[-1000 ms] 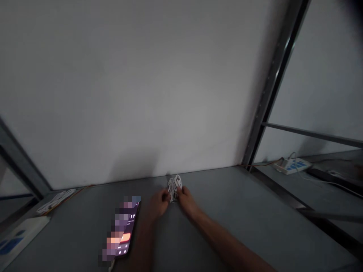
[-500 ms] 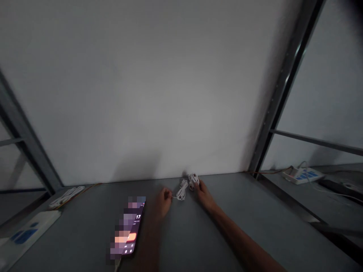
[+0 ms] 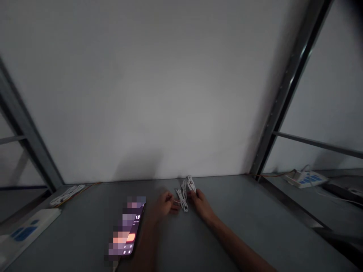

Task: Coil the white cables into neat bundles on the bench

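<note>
A white cable in two looped bundles lies on the grey tabletop (image 3: 227,230) at its far edge, one bundle (image 3: 182,196) lower and one (image 3: 191,184) just beyond it. My left hand (image 3: 166,203) pinches a thin strand running from the lower bundle. My right hand (image 3: 200,202) has its fingertips on the farther bundle and seems to grip it. Part of that bundle is hidden by my fingers. A smartphone (image 3: 126,226) with a lit, pixelated screen lies to the left of my left hand.
A white wall (image 3: 155,94) rises behind the table, between dark metal frame uprights (image 3: 292,83). A coiled white cable (image 3: 67,195) and a white-and-blue pad (image 3: 31,232) lie at the left. A white power strip (image 3: 304,178) sits at the right.
The single tangled bundle between my hands has been drawn out into two looped bundles joined by a strand. My hands now stand slightly farther apart, and the view has shifted a little.
</note>
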Demonstrator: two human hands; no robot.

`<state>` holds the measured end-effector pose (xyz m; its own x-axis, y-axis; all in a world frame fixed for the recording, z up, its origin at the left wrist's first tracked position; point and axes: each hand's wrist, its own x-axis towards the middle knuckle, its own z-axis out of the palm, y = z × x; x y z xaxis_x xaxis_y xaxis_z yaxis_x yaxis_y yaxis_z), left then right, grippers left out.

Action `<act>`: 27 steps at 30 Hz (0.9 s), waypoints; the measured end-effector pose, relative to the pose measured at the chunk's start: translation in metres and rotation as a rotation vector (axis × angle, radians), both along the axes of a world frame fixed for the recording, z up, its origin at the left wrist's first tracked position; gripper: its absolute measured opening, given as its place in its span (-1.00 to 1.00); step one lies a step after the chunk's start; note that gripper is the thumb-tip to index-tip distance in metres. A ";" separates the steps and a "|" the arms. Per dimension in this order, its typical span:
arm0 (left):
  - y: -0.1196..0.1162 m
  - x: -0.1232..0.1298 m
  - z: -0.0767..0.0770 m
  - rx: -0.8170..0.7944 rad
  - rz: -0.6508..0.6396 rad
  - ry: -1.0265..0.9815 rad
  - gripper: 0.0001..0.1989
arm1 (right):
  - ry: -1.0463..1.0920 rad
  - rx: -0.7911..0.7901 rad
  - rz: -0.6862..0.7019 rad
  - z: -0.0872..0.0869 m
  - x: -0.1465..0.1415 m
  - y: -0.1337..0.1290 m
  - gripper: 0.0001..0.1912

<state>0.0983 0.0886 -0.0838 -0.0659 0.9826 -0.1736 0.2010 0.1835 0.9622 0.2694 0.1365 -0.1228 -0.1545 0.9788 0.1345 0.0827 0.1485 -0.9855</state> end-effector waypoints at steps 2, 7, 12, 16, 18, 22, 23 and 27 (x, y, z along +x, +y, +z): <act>-0.001 0.001 0.001 0.008 0.000 0.003 -0.70 | 0.011 0.020 0.008 0.002 0.001 -0.003 -0.36; -0.007 0.008 -0.002 -0.079 -0.243 -0.184 -0.60 | -0.065 0.104 0.151 0.006 -0.005 -0.012 -0.46; -0.001 0.010 -0.009 0.004 -0.217 -0.176 -0.65 | -0.088 0.104 0.119 0.005 -0.017 0.001 -0.51; 0.010 0.006 -0.012 0.091 -0.124 -0.083 -0.73 | -0.046 0.124 0.093 0.004 -0.016 0.009 -0.49; 0.016 0.006 -0.015 0.123 -0.086 -0.041 -0.78 | -0.057 0.136 0.103 0.004 -0.014 0.007 -0.49; 0.030 0.009 -0.021 0.172 -0.016 0.026 -0.83 | -0.075 0.210 0.075 0.005 -0.012 -0.001 -0.52; 0.035 0.011 -0.022 0.178 -0.007 0.036 -0.82 | -0.086 0.222 0.052 0.005 -0.012 -0.004 -0.53; 0.055 0.016 -0.023 0.176 -0.001 0.056 -0.78 | -0.133 0.236 -0.052 0.005 -0.012 -0.006 -0.54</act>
<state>0.1148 0.1441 -0.1066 -0.0696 0.9976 0.0052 0.2549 0.0127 0.9669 0.2577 0.1305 -0.1181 -0.1366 0.9300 0.3413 0.2223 0.3646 -0.9043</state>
